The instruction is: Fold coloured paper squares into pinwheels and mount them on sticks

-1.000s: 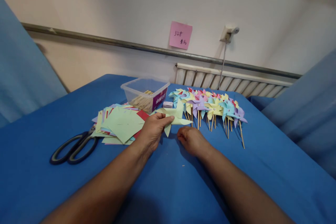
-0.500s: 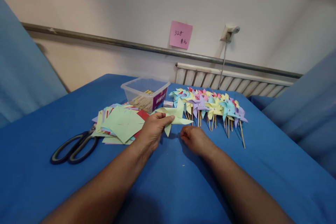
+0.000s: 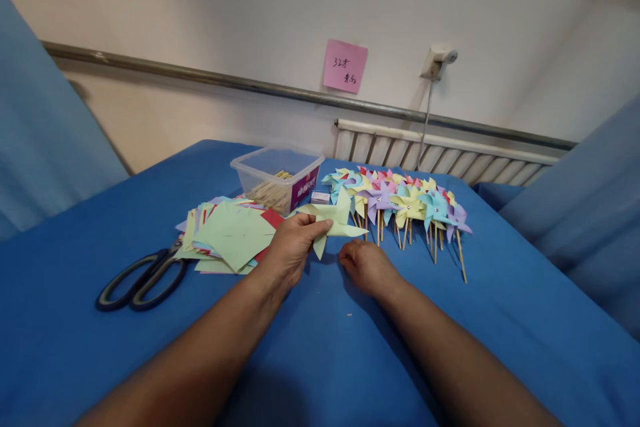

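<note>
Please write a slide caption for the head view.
The left hand holds a pale green pinwheel, with colourful pinwheels on sticks nearby.

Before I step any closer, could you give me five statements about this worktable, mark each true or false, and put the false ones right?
1. The left hand holds a pale green paper pinwheel. True.
2. The clear plastic tub has thin sticks in it. True.
3. The scissors lie inside the tub. False: they lie on the blue cloth, by the paper pile.
4. The pinwheels on sticks are all one colour. False: yellow, purple and blue show.
5. A pink note is on the wall. True.
</note>
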The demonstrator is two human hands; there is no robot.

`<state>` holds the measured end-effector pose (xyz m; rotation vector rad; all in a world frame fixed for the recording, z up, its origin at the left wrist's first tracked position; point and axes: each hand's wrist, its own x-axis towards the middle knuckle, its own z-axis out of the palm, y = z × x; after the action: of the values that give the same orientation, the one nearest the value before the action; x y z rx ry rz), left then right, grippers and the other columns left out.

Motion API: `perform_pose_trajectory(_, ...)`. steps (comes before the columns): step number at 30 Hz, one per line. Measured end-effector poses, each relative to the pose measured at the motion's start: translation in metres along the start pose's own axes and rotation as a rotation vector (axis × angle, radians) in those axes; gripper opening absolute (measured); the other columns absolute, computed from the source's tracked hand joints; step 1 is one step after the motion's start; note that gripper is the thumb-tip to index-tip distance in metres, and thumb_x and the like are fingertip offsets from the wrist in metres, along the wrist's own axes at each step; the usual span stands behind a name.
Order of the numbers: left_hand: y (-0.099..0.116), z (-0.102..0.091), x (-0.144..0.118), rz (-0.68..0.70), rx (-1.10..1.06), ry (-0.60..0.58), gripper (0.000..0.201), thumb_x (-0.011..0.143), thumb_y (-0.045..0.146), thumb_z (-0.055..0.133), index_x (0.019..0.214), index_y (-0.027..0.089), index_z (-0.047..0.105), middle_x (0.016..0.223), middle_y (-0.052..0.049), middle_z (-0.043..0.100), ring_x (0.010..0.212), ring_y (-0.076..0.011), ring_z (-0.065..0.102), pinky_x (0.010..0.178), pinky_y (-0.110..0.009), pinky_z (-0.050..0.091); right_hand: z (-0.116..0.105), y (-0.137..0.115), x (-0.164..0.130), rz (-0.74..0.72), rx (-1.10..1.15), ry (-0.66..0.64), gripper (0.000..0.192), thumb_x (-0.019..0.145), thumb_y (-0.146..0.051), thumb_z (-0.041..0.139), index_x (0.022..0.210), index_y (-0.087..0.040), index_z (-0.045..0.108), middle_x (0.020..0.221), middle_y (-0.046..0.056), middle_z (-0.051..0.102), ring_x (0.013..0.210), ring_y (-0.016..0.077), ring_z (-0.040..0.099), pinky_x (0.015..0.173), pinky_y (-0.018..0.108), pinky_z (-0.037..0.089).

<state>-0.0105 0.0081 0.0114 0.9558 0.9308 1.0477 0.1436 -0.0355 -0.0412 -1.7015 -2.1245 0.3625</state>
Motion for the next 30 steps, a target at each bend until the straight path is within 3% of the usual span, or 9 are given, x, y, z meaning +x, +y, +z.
perform_pose_trajectory(6,0.001,0.0,-0.001,-0.022,-0.009,-0.009,0.027,0.056,0.024,0.08,0.071,0.013,0.061,0.063,-0.004,0.066,0.053,-0.0148,0.06,0.052,-0.026,0.046,-0.006,0.012,0.002,0.157,0.061,0.035,0.012,0.083,-0.019,0.054,0.085,-0.017,0.066,0.073,0.003,0.068,0.065,0.0146,0.058,0.061,0.024,0.038)
perform_pose_trajectory(8,0.001,0.0,0.0,-0.015,-0.005,-0.012,0.026,0.056,0.024,0.08,0.07,0.013,0.061,0.063,-0.004,0.066,0.053,-0.0148,0.06,0.052,-0.026,0.046,-0.007,0.014,0.002,0.154,0.059,0.05,0.013,0.083,-0.017,0.053,0.086,-0.017,0.066,0.077,0.004,0.068,0.068,0.0149,0.059,0.063,0.024,0.04)
perform_pose_trajectory(12,0.0,-0.001,0.0,-0.002,0.0,-0.004,0.025,0.056,0.024,0.08,0.068,0.013,0.061,0.062,-0.004,0.065,0.053,-0.0142,0.06,0.051,-0.025,0.045,-0.002,0.015,0.002,-0.043,0.114,0.058,0.023,0.085,-0.013,0.052,0.1,-0.02,0.068,0.099,0.005,0.069,0.092,0.0165,0.061,0.084,0.026,0.043)
perform_pose_trajectory(15,0.0,-0.001,0.0,0.006,0.002,0.001,0.025,0.055,0.024,0.08,0.069,0.012,0.062,0.062,-0.004,0.065,0.053,-0.0147,0.06,0.051,-0.025,0.044,0.004,0.015,0.005,-0.151,0.114,0.013,0.026,0.086,-0.014,0.053,0.105,-0.02,0.068,0.103,0.005,0.069,0.099,0.0177,0.061,0.09,0.027,0.043)
perform_pose_trajectory(30,-0.001,-0.001,0.001,-0.004,0.015,-0.008,0.029,0.056,0.025,0.08,0.075,0.012,0.062,0.064,-0.005,0.066,0.054,-0.0152,0.061,0.053,-0.027,0.047,-0.008,0.006,0.007,0.075,-0.111,-0.031,0.017,0.087,-0.025,0.054,0.088,-0.021,0.07,0.092,0.004,0.071,0.087,0.0174,0.062,0.073,0.025,0.04)
